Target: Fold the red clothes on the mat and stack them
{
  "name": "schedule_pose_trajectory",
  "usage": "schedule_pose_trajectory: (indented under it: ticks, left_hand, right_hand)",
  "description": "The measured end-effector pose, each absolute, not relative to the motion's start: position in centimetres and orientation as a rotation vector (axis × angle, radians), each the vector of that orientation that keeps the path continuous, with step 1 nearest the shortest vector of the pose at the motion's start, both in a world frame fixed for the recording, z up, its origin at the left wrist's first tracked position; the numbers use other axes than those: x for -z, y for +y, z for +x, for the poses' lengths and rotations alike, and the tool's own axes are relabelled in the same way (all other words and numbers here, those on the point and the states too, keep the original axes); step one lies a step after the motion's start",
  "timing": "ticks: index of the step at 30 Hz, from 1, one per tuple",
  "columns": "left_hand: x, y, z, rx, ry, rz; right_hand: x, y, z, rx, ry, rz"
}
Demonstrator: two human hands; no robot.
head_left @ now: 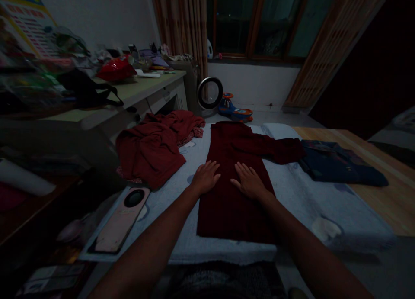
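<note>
A dark red long-sleeved garment lies spread on the light blue patterned cloth, one sleeve reaching out to the right. My left hand rests flat at its left edge, fingers stretched forward. On the garment's right half lies my right hand, palm down with the fingers apart. Neither hand grips anything. The sleeve's end touches a folded dark blue garment. To the left is a crumpled rust-red garment with a patterned trim.
A pink phone lies at the cloth's left front. Bare wooden surface shows at the right. A cluttered desk stands along the left wall, with a red bag on it. Behind are an open round washer door and a blue-orange ride-on toy.
</note>
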State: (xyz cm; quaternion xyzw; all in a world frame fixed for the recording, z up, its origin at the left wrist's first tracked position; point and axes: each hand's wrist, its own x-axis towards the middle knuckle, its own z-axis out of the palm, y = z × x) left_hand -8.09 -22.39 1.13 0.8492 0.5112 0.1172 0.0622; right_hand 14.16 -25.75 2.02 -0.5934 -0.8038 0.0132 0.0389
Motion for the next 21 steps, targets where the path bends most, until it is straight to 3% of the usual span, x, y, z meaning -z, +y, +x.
schedule_pose_trajectory:
  ticks: [9,21]
  left_hand:
    - [-3.6,-25.3,-5.1,-0.392,1.482,2.698]
    - [-1.9,-28.6,-3.0,-0.319,1.36,2.667]
  right_hand:
    - [-2.2,-26.9,15.9,0.089,-2.242,-2.038]
    - [-1.9,-30.8,18.8,0.021,-2.29,-1.978]
